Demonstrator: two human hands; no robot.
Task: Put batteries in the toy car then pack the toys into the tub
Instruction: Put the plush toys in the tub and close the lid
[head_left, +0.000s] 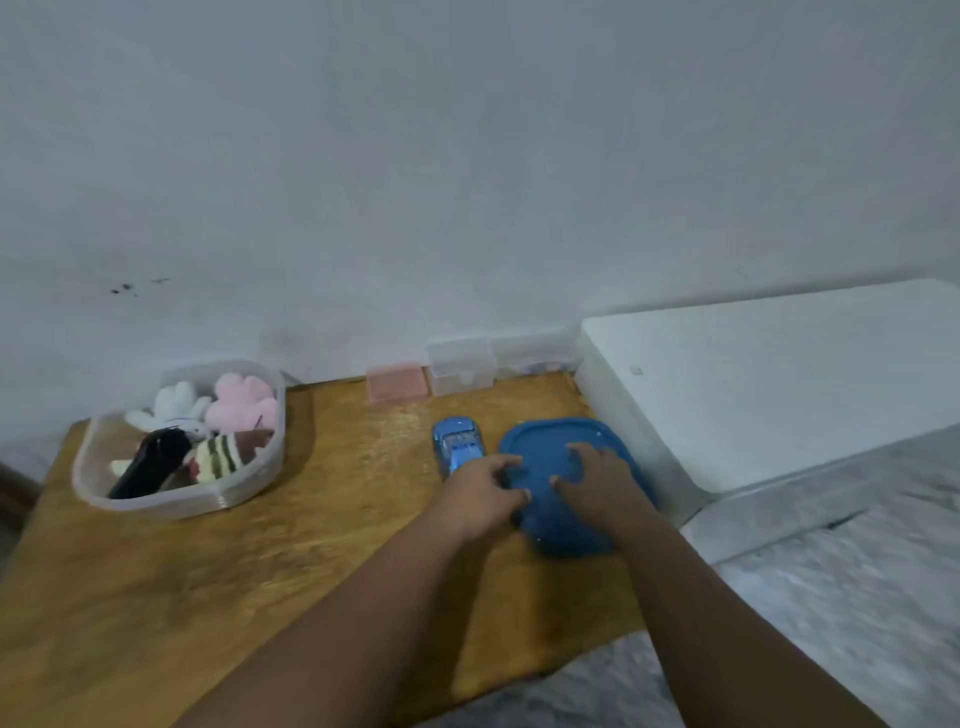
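Note:
A blue toy car (457, 444) stands on the wooden table (322, 519), just left of a blue tub lid (556, 441) lying flat. My left hand (480, 493) rests at the lid's left edge, fingers curled on it, right behind the car. My right hand (597, 480) lies spread on top of the lid. A clear plastic tub (130, 501) sits at the far left. It holds a white plush (174, 408), a pink plush (241, 402), a striped plush (221, 457) and a black object (153, 460). No batteries are visible.
Small clear boxes (460, 364) and a pink box (397, 383) line the wall at the table's back edge. A white appliance (769, 384) stands against the table's right side. Grey marbled floor (831, 597) lies to the right and front.

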